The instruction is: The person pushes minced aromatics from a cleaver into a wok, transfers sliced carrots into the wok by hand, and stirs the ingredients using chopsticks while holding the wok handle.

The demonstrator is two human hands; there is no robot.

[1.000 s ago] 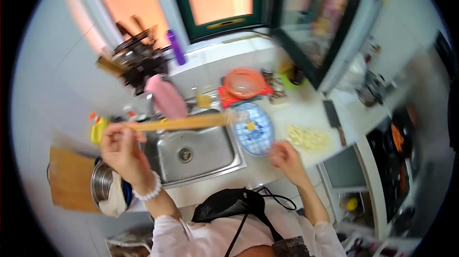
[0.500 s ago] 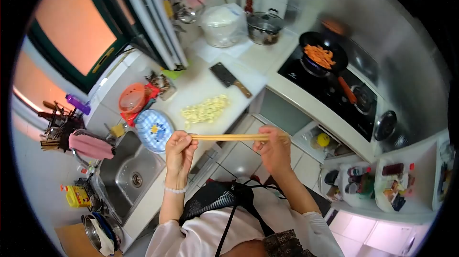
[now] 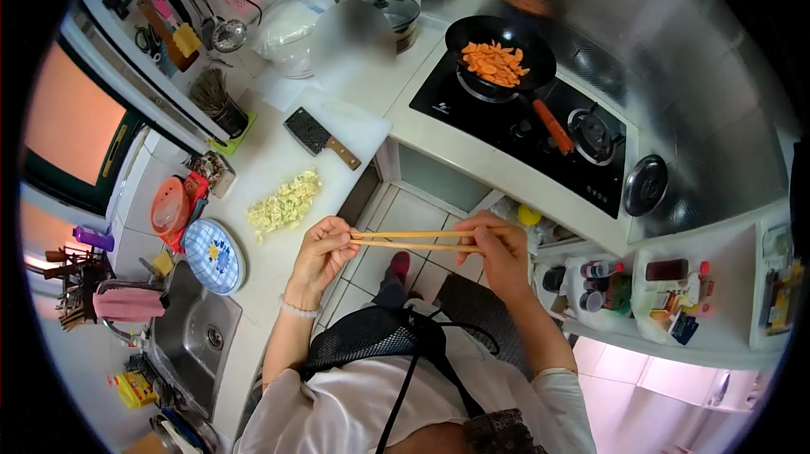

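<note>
A pair of wooden chopsticks point(image 3: 409, 240) is stretched level between my two hands, in front of my body. My left hand point(image 3: 325, 253) pinches one end, and my right hand point(image 3: 494, 253) grips the other end. The sticks lie slightly apart from each other. Beyond my left hand, a pile of pale chopped pieces point(image 3: 284, 203) lies on the white cutting board point(image 3: 342, 180), with a cleaver point(image 3: 321, 140) above it. At the upper right, a black wok point(image 3: 536, 57) holding orange slices point(image 3: 495, 63) sits on the stove.
The stove point(image 3: 434, 93) has a second burner point(image 3: 592, 135) and a lid point(image 3: 646, 186) leaning near its edge. A blue checked plate point(image 3: 213, 257) rests beside the sink point(image 3: 198, 353). A lidded pot point(image 3: 396, 13) stands at the back. Bottles fill the door shelves point(image 3: 734, 302) at right.
My view has turned to the right, so the counter and stove appear shifted left. The chopsticks have spread a little apart; both hands still hold them.
</note>
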